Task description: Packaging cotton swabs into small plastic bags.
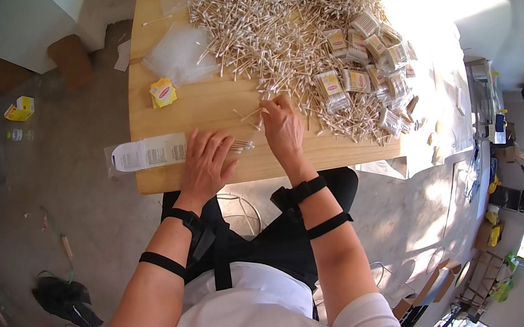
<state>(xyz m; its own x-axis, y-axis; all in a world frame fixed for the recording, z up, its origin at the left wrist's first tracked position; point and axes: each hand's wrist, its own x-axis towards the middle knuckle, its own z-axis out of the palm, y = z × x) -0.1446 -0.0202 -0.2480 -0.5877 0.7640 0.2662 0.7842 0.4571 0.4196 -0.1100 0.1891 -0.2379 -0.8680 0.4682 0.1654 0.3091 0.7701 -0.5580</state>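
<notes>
My left hand (206, 158) lies with its fingers stretched out flat on the right end of a clear plastic bag with a printed white card (151, 153). From under its fingers, toward the right, stick out the tips of a few cotton swabs (242, 146). My right hand (281, 129) is at the near edge of a large heap of loose cotton swabs (263, 32), its fingers closed in a pinch on swabs, mostly hidden by the fingertips. A few stray swabs (245, 117) lie on the wood between the two hands.
Filled swab packs (332, 91) are piled on the heap's right side. On the table's left are empty clear bags (183, 53) and a stack of yellow cards (163, 93). The wooden table (217, 97) ends close to my lap. A yellow box (20, 109) is at the far left.
</notes>
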